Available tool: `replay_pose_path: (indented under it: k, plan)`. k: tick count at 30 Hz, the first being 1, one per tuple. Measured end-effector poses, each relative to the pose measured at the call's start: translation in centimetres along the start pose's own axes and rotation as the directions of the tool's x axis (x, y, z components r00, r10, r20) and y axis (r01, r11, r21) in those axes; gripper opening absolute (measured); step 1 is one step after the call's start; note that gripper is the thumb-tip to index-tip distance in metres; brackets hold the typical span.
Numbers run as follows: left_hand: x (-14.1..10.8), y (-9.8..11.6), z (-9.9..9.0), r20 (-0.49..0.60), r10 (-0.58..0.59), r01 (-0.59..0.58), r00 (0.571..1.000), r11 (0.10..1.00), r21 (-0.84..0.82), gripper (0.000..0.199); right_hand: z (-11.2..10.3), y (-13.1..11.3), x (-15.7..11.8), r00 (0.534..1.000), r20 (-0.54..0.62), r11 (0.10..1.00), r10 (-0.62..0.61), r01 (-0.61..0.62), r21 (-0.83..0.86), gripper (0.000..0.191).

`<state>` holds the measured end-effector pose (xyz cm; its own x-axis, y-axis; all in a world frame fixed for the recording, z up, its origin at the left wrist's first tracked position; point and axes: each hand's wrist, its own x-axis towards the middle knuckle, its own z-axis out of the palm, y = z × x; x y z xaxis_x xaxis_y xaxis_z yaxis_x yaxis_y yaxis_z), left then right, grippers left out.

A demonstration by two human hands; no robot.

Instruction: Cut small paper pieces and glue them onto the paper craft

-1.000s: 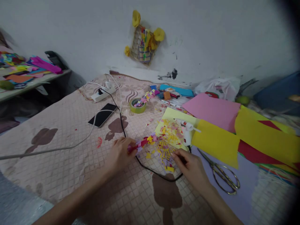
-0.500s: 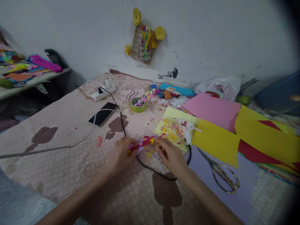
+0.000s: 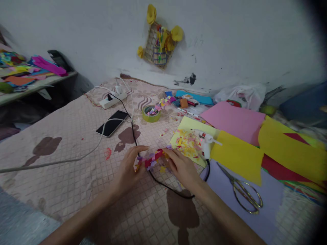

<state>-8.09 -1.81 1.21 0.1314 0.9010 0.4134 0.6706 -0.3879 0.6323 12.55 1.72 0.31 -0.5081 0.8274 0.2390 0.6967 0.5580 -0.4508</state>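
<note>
Between my hands lies a thin strip covered with red, pink, purple and yellow paper pieces point(image 3: 154, 159). My left hand point(image 3: 131, 163) is around its left end, thumb and fingers closing on it. The fingers of my right hand point(image 3: 180, 165) hold its right end. A black cord point(image 3: 166, 186) passes beneath the strip. Just beyond my right hand, small paper cuttings point(image 3: 189, 142) are spread on a pale yellow sheet point(image 3: 177, 126), with a white glue gun point(image 3: 205, 144) on the sheet's right side.
Gold-handled scissors point(image 3: 244, 190) rest on a purple sheet point(image 3: 270, 197) at right, near yellow paper point(image 3: 236, 156) and pink paper point(image 3: 235, 119). Farther back are a tape roll point(image 3: 151, 114), a phone point(image 3: 112, 124) and a power strip point(image 3: 113, 100). A white cable point(image 3: 84, 157) crosses the left side.
My left hand's fingers have lifted and spread somewhat around the strip's end. The strip appears turned, with more red showing in its middle. The view has shifted slightly.
</note>
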Motion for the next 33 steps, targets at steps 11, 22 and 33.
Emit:
replay_pose_path:
  k: [11,22,33]
  plan:
    - [-0.6,1.9,1.2,0.077,0.289,-0.297,0.954,0.943,0.15,0.017,-0.2,0.1,0.0,1.0,0.02,0.999,-0.024,0.023,0.036,0.043]
    - [0.1,3.5,2.4,0.311,0.236,-0.346,0.921,0.862,0.371,0.011,-4.3,3.2,-5.5,0.903,-0.277,0.942,0.328,-0.291,0.165,0.02]
    - [-0.2,4.0,3.9,0.45,0.21,-0.444,0.868,0.734,0.513,0.013,-4.7,10.3,-2.3,0.818,-0.409,0.878,0.404,-0.472,-0.076,0.033]
